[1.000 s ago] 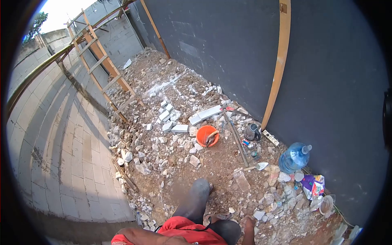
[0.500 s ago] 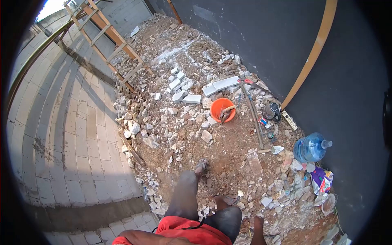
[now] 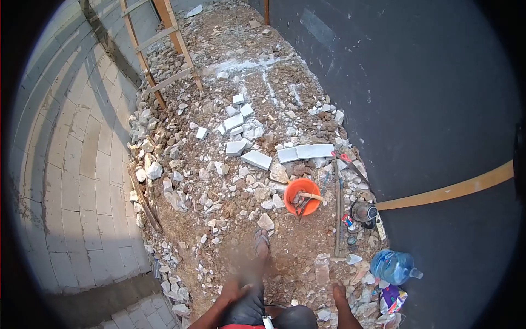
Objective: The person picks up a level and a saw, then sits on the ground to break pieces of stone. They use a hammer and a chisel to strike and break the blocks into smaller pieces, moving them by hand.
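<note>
My left hand (image 3: 235, 290) is low in the view beside my left thigh, its fingers loosely apart and nothing visible in it. My right hand (image 3: 338, 291) hangs at the lower right over the rubble; it looks loosely open and holds nothing that I can see. My sandalled left foot (image 3: 262, 237) is forward on the dirt. Ahead of my hands stands an orange bucket (image 3: 290, 193) with tools in it, one with a wooden handle (image 3: 312, 196). Right of the bucket lies a long-handled tool (image 3: 337, 219).
White blocks (image 3: 315, 151) and broken pieces lie ahead. A red-handled saw (image 3: 346, 159), kettle (image 3: 361, 212), power strip (image 3: 380, 226) and blue water jug (image 3: 390, 267) line the dark wall (image 3: 438, 109). A wooden ladder (image 3: 156, 39) stands far left, near the block wall (image 3: 76, 192). Loose stones cover the ground.
My view has turned and tilted down; the bucket and jug now sit lower in it. My left hand has come into view by my thigh, and my right hand appears higher.
</note>
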Demonstrator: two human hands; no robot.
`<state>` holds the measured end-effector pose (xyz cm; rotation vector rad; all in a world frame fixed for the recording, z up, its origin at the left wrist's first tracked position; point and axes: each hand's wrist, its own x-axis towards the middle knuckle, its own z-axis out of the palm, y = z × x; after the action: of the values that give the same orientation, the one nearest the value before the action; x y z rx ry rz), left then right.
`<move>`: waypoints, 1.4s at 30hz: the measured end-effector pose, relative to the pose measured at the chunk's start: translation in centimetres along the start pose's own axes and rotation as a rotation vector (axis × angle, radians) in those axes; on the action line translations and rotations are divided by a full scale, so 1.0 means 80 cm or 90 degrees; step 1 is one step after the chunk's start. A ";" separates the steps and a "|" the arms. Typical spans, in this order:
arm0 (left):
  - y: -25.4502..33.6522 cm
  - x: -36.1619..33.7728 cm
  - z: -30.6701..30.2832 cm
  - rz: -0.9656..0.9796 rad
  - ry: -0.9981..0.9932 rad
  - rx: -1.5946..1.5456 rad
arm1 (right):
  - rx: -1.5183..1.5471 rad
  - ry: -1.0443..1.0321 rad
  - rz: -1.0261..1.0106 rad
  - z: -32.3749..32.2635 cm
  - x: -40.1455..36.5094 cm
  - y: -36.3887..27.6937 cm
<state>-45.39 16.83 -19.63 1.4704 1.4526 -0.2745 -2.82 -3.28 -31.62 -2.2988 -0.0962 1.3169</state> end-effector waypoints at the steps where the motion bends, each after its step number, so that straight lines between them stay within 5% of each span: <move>1: -0.002 0.003 -0.018 -0.070 -0.097 0.038 | -0.057 -0.016 -0.053 0.022 0.044 -0.018; 5: -0.056 0.036 -0.033 -0.167 -0.129 -0.164 | -0.160 -0.071 -0.162 0.102 0.097 -0.176; 9: -0.094 0.084 -0.067 -0.183 -0.200 -0.328 | -0.376 0.007 -0.036 0.162 0.092 -0.253; 11: -0.085 0.115 -0.087 -0.105 -0.030 -0.402 | -0.333 -0.120 -0.083 0.174 0.073 -0.295; 13: 0.076 0.117 -0.235 0.006 0.131 -0.483 | -0.119 -0.113 -0.169 0.189 0.067 -0.280; 17: 0.301 0.042 -0.519 0.524 0.660 -0.198 | -0.265 -0.136 -0.035 0.172 0.084 -0.252; 19: 0.390 -0.050 -0.618 0.742 0.974 0.001 | -0.297 -0.173 0.017 0.158 0.075 -0.277; 20: 0.422 -0.091 -0.657 0.838 1.105 0.098 | -0.317 -0.154 0.046 0.151 0.136 -0.224; 21: 0.442 -0.132 -0.677 0.925 1.164 0.160 | -0.335 -0.136 0.075 0.145 0.194 -0.174; 24: 0.470 -0.219 -0.718 1.039 1.293 0.290 | -0.298 -0.135 0.023 0.101 0.160 -0.260; 34: 0.398 -0.164 -0.833 0.898 1.277 0.231 | -0.295 -0.145 -0.112 0.184 0.170 -0.550; 42: 0.347 -0.073 -1.079 0.885 1.246 0.179 | -0.361 -0.177 -0.189 0.366 0.170 -0.787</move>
<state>-63.69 84.47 38.21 2.6341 0.9865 2.4255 -8.79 67.09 -26.81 -2.3830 -0.9759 1.5818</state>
